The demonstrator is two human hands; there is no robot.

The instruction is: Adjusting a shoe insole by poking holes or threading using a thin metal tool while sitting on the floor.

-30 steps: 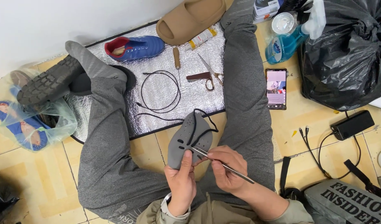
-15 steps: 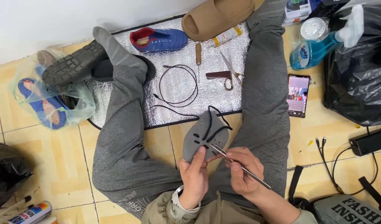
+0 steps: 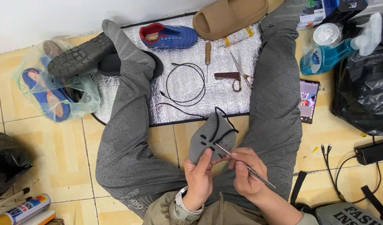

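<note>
Lacing step in hand, by the look of it: left hand (image 3: 198, 177) grips grey shoe tongue (image 3: 209, 139) just below foil mat (image 3: 187, 83), right hand (image 3: 246, 173) pinches thin metal tool (image 3: 241, 164) w/ tip at an eyelet; next move needs steady aim thru hole for black lace (image 3: 218, 121).

tiled floor (image 3: 45, 162) | silver mat (image 3: 187, 96) (foil-like) | phone (image 3: 309, 101) | spray can (image 3: 22, 210)
</note>
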